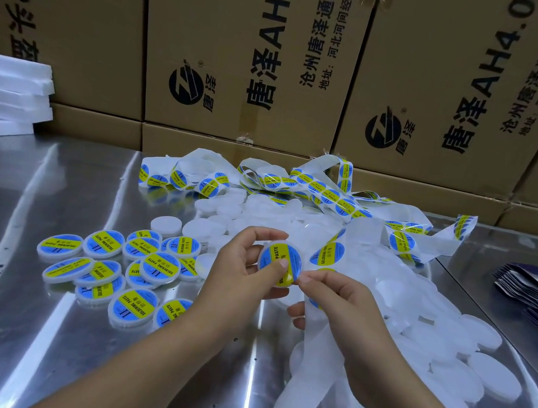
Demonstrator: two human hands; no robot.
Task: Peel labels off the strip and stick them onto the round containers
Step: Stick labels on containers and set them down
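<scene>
My left hand (241,269) grips a round white container (278,260) at the middle of the view, thumb pressing on its blue and yellow label. My right hand (336,303) pinches the lower right edge of that label, and the white backing strip (312,355) runs down under its fingers. One more label (328,253) sits on the strip just right of the container. The long label strip (318,186) lies tangled at the back of the table. Several labelled containers (114,265) lie in a group to the left. Unlabelled white containers (441,342) are heaped at the right.
The steel table (18,203) has a seam at the right. Stacked cardboard boxes (248,45) form a wall behind it. White foam trays (7,91) are stacked at the far left. A pile of dark pouches (535,293) lies at the right edge.
</scene>
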